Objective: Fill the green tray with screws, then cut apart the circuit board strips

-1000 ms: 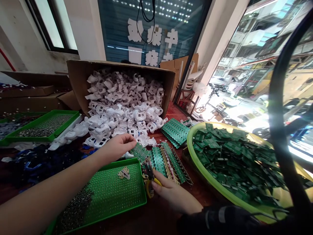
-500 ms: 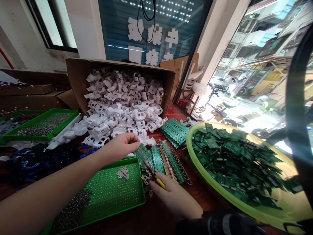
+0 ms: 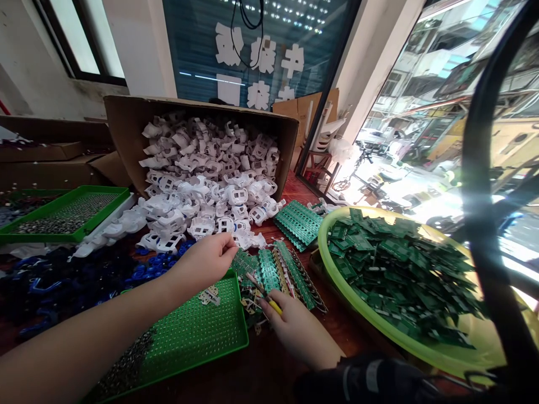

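My left hand (image 3: 214,255) is closed in a pinch above the far right corner of a green perforated tray (image 3: 197,342). Whatever its fingertips hold is hidden. Just beyond them lies a green circuit board panel (image 3: 244,262). My right hand (image 3: 297,328) is wrapped round a slim tool with a yellow and dark handle (image 3: 275,306); its metal tip points up and left at the boards. Rows of strip-like board panels (image 3: 268,269) stand beside the tip. In the tray lie a small flat pale part (image 3: 209,295) and a heap of tiny dark metal parts (image 3: 126,365).
A tipped cardboard box (image 3: 122,126) spills white plastic shells (image 3: 202,196). At right stands a yellow-green basin (image 3: 337,280) full of green circuit boards (image 3: 391,269). Blue parts (image 3: 54,292) lie at left, near another green tray (image 3: 90,224). Stacked green panels (image 3: 298,223) lie behind.
The whole view has shifted slightly. My left fingertips are curled in more tightly and sit a little lower beside the board. The tool remains in my right hand, almost in the same place.
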`<state>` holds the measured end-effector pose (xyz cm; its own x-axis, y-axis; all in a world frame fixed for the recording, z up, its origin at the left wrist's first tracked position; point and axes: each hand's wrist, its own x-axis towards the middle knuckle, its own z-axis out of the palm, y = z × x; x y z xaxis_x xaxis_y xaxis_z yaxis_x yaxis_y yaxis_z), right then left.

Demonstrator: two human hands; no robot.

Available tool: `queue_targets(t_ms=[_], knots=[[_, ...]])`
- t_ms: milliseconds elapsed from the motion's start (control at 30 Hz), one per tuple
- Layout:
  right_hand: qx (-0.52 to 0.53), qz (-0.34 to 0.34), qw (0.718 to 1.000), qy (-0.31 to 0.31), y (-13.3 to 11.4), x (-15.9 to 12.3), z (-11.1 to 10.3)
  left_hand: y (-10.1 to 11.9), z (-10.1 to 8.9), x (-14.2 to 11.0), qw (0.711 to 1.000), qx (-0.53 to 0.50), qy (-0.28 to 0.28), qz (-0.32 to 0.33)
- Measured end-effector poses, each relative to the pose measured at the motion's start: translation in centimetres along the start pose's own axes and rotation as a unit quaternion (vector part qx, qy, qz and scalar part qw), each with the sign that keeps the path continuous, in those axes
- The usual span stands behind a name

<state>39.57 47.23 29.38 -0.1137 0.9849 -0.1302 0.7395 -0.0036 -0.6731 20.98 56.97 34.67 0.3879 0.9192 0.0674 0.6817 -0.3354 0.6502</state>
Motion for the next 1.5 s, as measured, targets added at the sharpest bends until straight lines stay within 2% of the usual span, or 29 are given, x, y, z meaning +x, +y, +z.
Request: queue_targets(t_ms=[267,333,400,467,567,633,700,767,833,900,1000,1100,1167,1367,1500], knots=[[-0.035,0.025,0.998,0.039,0.1,0.9,0.3,0.9,1.0,-0.3,0.999,0.019,0.027,0.005],[-0.007,0.022,0.999,0.045,0.2,1.0,0.0,0.4,1.0,0.3,1.0,-0.02,0.018,-0.005],[0.04,0.008,0.998,0.037,0.5,1.0,-0.2,-0.3,0.7,0.9,0.994,-0.108,-0.011,-0.024],[0.104,-0.015,0.994,0.008,0.9,0.8,-0.4,-0.9,0.2,1.4,0.966,-0.241,-0.066,-0.061],[0.245,-0.033,0.966,-0.079,1.4,0.5,-0.6,-1.3,-0.3,1.6,0.891,-0.411,-0.145,-0.13],[0.326,-0.024,0.937,-0.128,1.5,0.3,-0.8,-1.5,-0.3,1.7,0.85,-0.47,-0.176,-0.158],[0.354,-0.013,0.925,-0.14,1.6,0.2,-1.0,-1.8,-0.1,1.7,0.829,-0.499,-0.184,-0.172],[0.346,-0.012,0.928,-0.136,1.7,0.0,-1.1,-2.1,0.1,1.8,0.833,-0.497,-0.166,-0.179],[0.35,-0.008,0.925,-0.147,1.8,0.0,-1.1,-2.5,0.2,1.9,0.854,-0.472,-0.127,-0.179],[0.392,0.016,0.903,-0.175,2.0,0.1,-1.0,-2.7,0.0,1.9,0.874,-0.444,-0.095,-0.171],[0.461,0.074,0.861,-0.201,1.9,0.2,-0.7,-2.6,-0.4,1.6,0.895,-0.405,-0.097,-0.158],[0.473,0.08,0.854,-0.202,1.4,0.0,-0.5,-2.2,-0.5,1.4,0.909,-0.369,-0.122,-0.151],[0.462,0.056,0.863,-0.196,0.9,-0.1,-0.5,-2.0,-0.4,1.3,0.915,-0.354,-0.124,-0.15],[0.327,0.006,0.931,-0.164,0.6,0.1,-0.8,-1.9,-0.4,1.9,0.91,-0.362,-0.133,-0.154],[0.262,-0.018,0.954,-0.148,0.8,0.2,-0.9,-2.0,-0.3,1.9,0.906,-0.364,-0.155,-0.148]])
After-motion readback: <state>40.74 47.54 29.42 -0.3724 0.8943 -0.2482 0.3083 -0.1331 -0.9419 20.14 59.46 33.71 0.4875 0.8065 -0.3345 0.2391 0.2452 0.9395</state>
